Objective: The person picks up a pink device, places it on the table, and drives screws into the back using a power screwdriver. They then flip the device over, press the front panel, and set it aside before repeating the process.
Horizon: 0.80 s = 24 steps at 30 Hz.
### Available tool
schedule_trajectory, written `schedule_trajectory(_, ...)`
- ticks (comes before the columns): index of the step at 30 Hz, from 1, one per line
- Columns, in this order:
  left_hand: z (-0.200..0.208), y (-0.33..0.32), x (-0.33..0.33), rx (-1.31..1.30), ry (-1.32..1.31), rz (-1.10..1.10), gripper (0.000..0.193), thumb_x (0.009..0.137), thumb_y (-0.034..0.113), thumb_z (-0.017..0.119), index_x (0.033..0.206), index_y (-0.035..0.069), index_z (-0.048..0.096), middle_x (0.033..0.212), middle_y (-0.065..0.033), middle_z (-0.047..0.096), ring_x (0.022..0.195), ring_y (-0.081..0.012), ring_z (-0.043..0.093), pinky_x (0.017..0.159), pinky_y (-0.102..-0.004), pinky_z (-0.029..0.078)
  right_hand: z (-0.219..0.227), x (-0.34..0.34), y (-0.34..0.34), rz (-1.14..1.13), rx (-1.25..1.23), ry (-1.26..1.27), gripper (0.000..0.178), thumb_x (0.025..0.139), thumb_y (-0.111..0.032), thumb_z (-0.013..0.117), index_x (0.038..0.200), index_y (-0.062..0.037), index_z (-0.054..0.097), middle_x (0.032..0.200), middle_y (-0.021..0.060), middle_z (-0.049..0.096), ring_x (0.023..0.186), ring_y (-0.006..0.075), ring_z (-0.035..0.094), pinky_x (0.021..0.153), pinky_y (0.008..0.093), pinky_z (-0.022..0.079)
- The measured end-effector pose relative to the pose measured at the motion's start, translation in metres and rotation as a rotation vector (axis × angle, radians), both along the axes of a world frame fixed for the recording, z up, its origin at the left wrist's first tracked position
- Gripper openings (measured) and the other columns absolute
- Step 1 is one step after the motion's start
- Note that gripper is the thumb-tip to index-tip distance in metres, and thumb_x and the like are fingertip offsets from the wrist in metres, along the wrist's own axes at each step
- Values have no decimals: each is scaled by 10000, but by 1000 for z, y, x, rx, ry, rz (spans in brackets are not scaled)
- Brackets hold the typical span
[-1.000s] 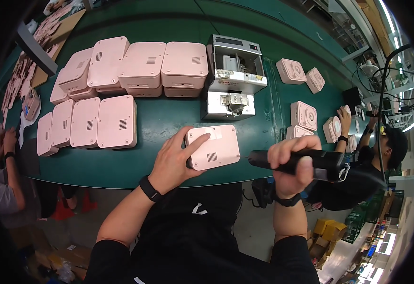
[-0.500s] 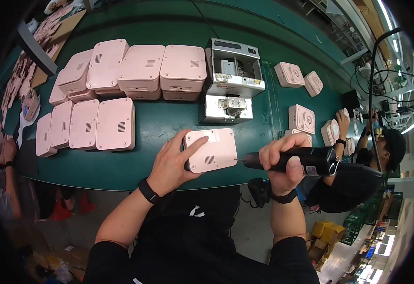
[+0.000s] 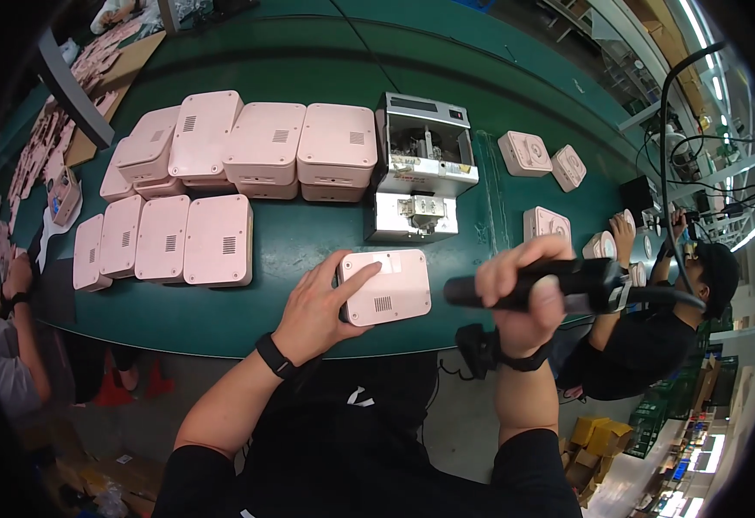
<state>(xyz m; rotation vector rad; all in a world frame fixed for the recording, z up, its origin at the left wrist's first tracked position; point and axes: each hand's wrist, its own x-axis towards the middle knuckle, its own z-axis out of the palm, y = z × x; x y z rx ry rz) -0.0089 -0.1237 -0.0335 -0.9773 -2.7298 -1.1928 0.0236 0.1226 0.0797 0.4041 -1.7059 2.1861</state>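
Observation:
My left hand [image 3: 321, 302] rests on the left side of a pink plastic housing [image 3: 388, 287] that lies flat near the front edge of the green table [image 3: 308, 233]; the index finger reaches across its top. My right hand [image 3: 524, 289] is closed around a black electric screwdriver [image 3: 550, 289], held level with its tip pointing left toward the housing's right edge. A cable runs from the tool's rear up to the right.
A grey screw feeder machine [image 3: 421, 168] stands just behind the housing. Stacked pink housings [image 3: 265, 142] and a row of flat ones [image 3: 170, 237] fill the left. More pink parts [image 3: 533, 154] lie at right, where a person [image 3: 654, 337] works. Another person [image 3: 6, 345] sits at left.
My right hand with the screwdriver has swung slightly, bringing the tip closer to the housing's right edge. My left hand stays on the housing.

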Motion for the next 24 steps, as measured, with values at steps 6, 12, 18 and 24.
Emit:
schedule_trajectory(6,-2,5,-3,1,-19,-5,937,613,222,933,1465,270,545,1412,-148,494,1211,-375,572,1024,-459,490,18,-61,-4,-156,-31,137,264,1001,-301,582,1079,-61,503,714,78,544,549,187,518,563,360,466)
schedule_trajectory(12,-3,6,-4,-6,-32,12,941,612,243,937,1465,276,542,1418,-149,489,1210,-378,568,1029,-462,484,12,-85,-8,-271,62,15,215,1015,-271,552,1063,-63,530,702,79,544,536,192,510,563,357,469)
schedule_trajectory(18,-4,7,-4,17,-35,12,931,620,232,934,1464,271,543,1419,-155,486,1208,-377,569,1031,-462,480,12,-22,-17,-57,-50,-59,285,1000,-314,582,1077,-61,476,723,79,549,541,184,525,576,351,477)
schedule_trajectory(24,-7,8,-6,44,-13,-2,926,622,206,934,1460,255,543,1421,-157,477,1202,-375,584,1008,-451,510,9,8,-31,5,40,-14,381,970,-387,624,1075,-65,449,731,79,552,553,182,538,580,351,478)
